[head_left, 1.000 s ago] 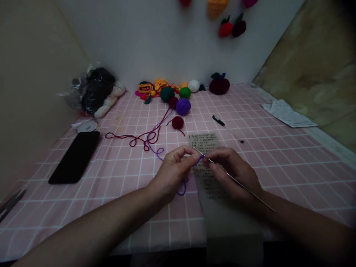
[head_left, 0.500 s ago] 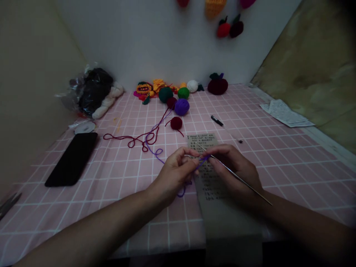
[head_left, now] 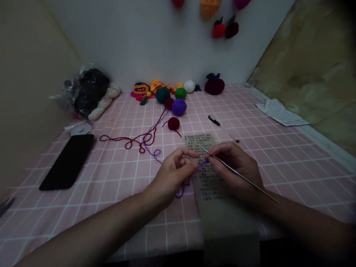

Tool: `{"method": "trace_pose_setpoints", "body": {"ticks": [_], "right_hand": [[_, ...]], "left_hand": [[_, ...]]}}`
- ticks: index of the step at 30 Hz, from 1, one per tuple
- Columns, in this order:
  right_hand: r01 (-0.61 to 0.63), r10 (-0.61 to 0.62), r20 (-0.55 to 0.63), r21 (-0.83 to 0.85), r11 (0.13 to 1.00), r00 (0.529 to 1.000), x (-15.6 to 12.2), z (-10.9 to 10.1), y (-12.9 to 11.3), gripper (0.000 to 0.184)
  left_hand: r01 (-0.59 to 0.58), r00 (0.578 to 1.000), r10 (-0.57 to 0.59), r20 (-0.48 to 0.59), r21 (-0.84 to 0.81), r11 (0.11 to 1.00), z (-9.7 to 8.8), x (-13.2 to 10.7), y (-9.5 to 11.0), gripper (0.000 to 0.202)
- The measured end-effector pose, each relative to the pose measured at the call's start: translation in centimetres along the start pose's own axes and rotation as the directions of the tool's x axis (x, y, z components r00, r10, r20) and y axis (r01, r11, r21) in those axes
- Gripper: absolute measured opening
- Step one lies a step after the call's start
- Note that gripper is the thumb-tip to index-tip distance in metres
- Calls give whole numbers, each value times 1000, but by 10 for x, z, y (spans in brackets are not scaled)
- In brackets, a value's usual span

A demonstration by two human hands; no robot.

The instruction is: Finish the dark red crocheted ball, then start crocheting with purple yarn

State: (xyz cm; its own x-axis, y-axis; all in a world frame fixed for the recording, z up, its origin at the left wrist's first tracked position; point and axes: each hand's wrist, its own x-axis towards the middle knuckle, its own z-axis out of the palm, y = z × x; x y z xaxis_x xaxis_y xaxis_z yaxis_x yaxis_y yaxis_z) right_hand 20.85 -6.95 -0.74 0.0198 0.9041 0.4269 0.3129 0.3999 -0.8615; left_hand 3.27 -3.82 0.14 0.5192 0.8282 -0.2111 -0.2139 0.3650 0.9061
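Observation:
My right hand (head_left: pixel 236 165) is closed round a thin metal crochet hook (head_left: pixel 244 178), its tip pointing up and left past the fingers. Between the two hands stretches a short piece of purple yarn (head_left: pixel 203 163). My left hand (head_left: pixel 178 168) pinches that yarn, the index finger held out toward the right hand. A loose purple strand hangs under the left hand and another runs back to the purple yarn ball (head_left: pixel 179 107). Beneath both hands lies a long paper strip with handwriting (head_left: pixel 200 139), partly covered by them.
A dark phone (head_left: pixel 68 161) lies at left, scissors (head_left: pixel 6 205) at the left edge. Dark red yarn (head_left: pixel 128 140) trails in loops near a small red ball (head_left: pixel 173 124). A pen (head_left: pixel 214 120), papers (head_left: pixel 280 112), a bagged dark bundle (head_left: pixel 92 92) and a crocheted fruit (head_left: pixel 214 86) sit farther back.
The hook has moved slightly lower and right in my right hand. My left index finger has straightened away from the yarn. The whole view has shifted a little.

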Motion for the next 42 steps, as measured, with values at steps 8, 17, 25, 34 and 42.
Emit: {"method": "trace_pose_setpoints", "body": {"ticks": [8,17,25,34,42], "right_hand": [[-84,84,4,27,996,996,2,-3,-4,11],[-216,213,34,126,968,976,5,-5,-5,6],[-311,284,144,224,924,948,5,-7,-3,4],[-305,260,174,329,894,950,7,-7,-2,3],[-298,233,186,553,778,955,6,-6,-4,11]], "left_hand": [[-16,995,14,-97,-22,1000,0,-1,12,20],[-29,993,23,-113,-58,998,-7,5,10,17],[-44,997,55,-63,167,985,-12,9,16,21],[-210,977,213,-8,129,969,-1,10,10,33],[-44,999,49,17,-214,976,4,-2,35,33]]}}
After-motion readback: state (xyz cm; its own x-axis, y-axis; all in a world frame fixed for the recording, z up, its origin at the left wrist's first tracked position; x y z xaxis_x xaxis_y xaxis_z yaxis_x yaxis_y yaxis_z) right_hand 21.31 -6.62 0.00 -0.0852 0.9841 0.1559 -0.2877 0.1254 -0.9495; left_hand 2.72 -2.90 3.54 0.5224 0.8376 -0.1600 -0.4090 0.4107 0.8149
